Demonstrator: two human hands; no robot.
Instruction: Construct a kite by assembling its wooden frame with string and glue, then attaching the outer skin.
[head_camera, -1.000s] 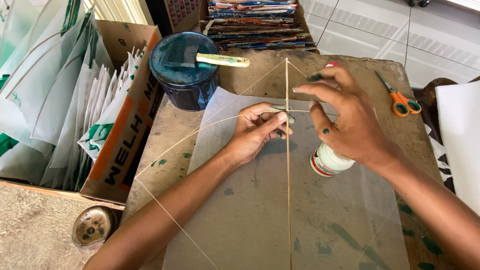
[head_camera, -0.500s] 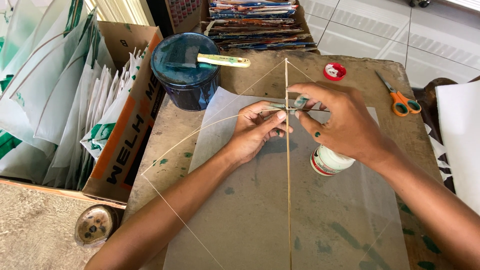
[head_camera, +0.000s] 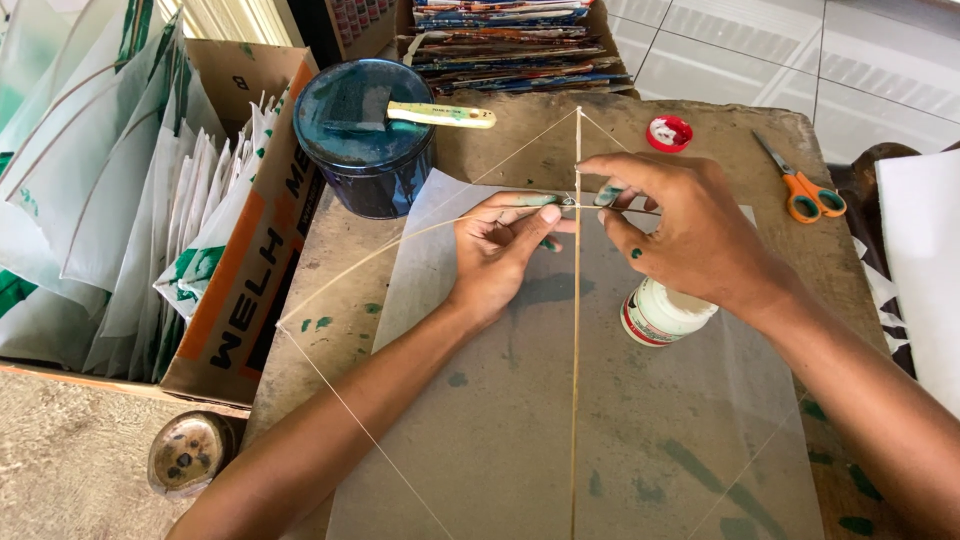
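The left hand (head_camera: 500, 250) and the right hand (head_camera: 690, 235) both pinch the crossing of two thin kite sticks (head_camera: 576, 330) over translucent paper (head_camera: 500, 430).

Bright, even daylight fills a sharp view (soft shadows only under the hands), with slight wide-angle bending at edges.

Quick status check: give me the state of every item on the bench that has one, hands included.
Left hand: fingertips pinching where the sticks cross.
Right hand: fingertips pinching the same crossing.
Upright stick: lying flat on the translucent sheet.
Glue bottle: open, lying on its side.
Red cap: off, resting on the table.
Scissors: closed, lying flat.
Blue tin: lidded, brush lying across it.
Cardboard box: open, filled with folded sheets.
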